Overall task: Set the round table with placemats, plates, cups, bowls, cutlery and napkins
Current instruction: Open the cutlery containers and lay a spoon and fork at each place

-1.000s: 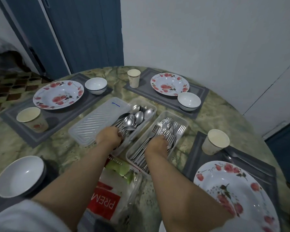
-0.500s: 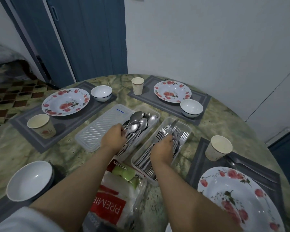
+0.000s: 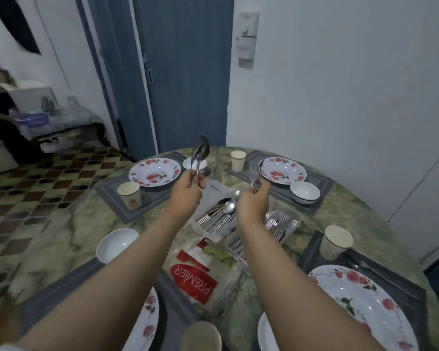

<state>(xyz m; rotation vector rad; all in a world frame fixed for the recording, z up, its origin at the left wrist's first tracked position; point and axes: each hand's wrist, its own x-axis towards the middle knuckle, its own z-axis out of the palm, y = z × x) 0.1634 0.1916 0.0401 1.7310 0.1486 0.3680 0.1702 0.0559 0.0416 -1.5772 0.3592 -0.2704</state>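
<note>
Holding: left hand (image 3: 188,188) gripped a spoon (image 3: 201,150) by the handle, bowl end up, fingers curled round it. Possibly 2 spoons stacked; too blurred to tell.
Right hand: right hand (image 3: 255,198) pinched a fork (image 3: 254,174) low on the handle, tines up; fork was motion-blurred.
Position: both hands were raised over the table centre, above the spoon tray (image 3: 214,219) & fork tray (image 3: 280,225), pointing toward the far settings.
Table: round table (image 3: 61,234) had placemats, floral plates, cups & bowls at each visible setting. Far-left plate (image 3: 154,172) & far-right plate (image 3: 283,172) showed no cutlery beside them that I could make out.
Napkins: napkin pack (image 3: 198,272) lay near the person, seemingly unopened.
Step (my guess): carrying cutlery to the far settings; napkins yet to go.
Risk 1: fork held low w/ a light pinch, so it could swing or slip onto a plate.
Risk 2: if 2 spoons were held, one might slide out.
Risk 3: reaching across, forearms could clip the trays or far-left cup (image 3: 129,195), which looks light & easy to tip.
</note>
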